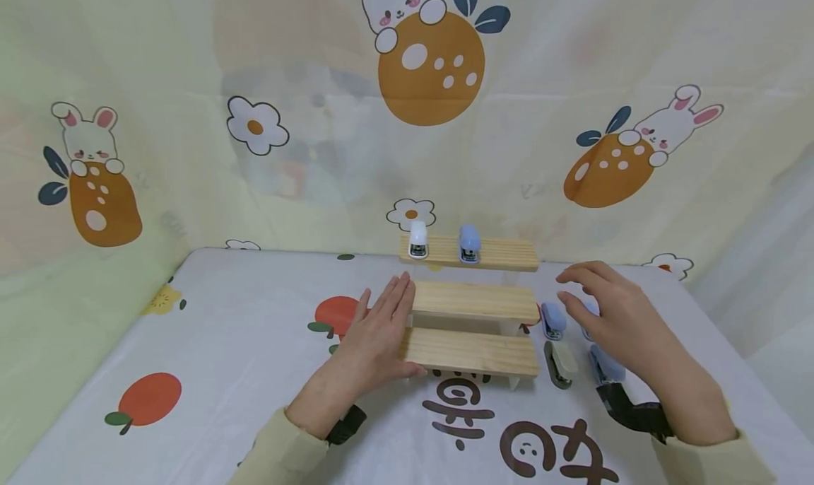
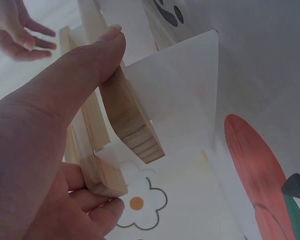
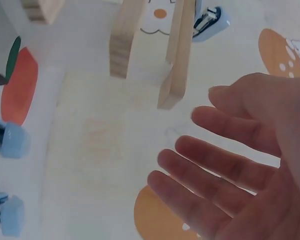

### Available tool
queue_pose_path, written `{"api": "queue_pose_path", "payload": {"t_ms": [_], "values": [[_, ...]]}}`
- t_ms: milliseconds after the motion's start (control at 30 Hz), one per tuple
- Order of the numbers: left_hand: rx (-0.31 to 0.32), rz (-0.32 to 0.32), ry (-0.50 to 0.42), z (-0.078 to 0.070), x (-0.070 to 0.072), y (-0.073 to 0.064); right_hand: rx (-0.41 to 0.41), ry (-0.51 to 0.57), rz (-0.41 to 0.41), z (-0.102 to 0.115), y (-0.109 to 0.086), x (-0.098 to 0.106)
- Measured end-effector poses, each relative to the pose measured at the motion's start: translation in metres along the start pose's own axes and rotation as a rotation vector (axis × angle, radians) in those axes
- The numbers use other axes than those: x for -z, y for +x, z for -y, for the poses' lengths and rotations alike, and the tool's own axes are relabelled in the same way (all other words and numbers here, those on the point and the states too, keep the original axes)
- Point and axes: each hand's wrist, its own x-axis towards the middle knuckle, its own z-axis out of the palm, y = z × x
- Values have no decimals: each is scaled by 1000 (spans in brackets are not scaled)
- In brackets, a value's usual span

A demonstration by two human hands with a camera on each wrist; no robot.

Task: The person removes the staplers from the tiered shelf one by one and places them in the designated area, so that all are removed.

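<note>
A three-tier wooden rack (image 1: 470, 301) with clear supports stands on the table. My left hand (image 1: 381, 333) holds its left end, thumb at the front of the lowest board (image 2: 130, 120) and fingers at the end of the middle board (image 2: 97, 175). My right hand (image 1: 613, 319) is raised to the right of the rack, fingers loosely bent and apart, holding nothing. Below it are a blue stapler (image 1: 553, 321), a grey-green stapler (image 1: 562, 363), another blue stapler (image 1: 606, 365) and one more mostly hidden by the hand. On the top board sit a white stapler (image 1: 417, 239) and a blue stapler (image 1: 469, 243).
The white tablecloth (image 1: 254, 358) carries printed red fruit and dark lettering. Behind the rack hangs a curtain (image 1: 318, 167) with rabbits and flowers. A black strap (image 1: 636, 411) circles my right wrist.
</note>
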Motion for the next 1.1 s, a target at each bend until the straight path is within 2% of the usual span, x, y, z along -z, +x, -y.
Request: {"api": "queue_pose_path", "payload": {"t_ms": [333,533,700,900,1100], "values": [[3,-6,8,1,-1,0,55,24,-37,22,20,-4],[-2,-5,1,1,-2,0,52,42,-20,33,33,-9],[-6,-7,3,1,-2,0,61,64,-11,42,43,-19],[-4,-5,15,1,-1,0,139,88,-40,51,56,-32],[-5,-9,23,2,-1,0,163,104,-25,59,71,-42]]}}
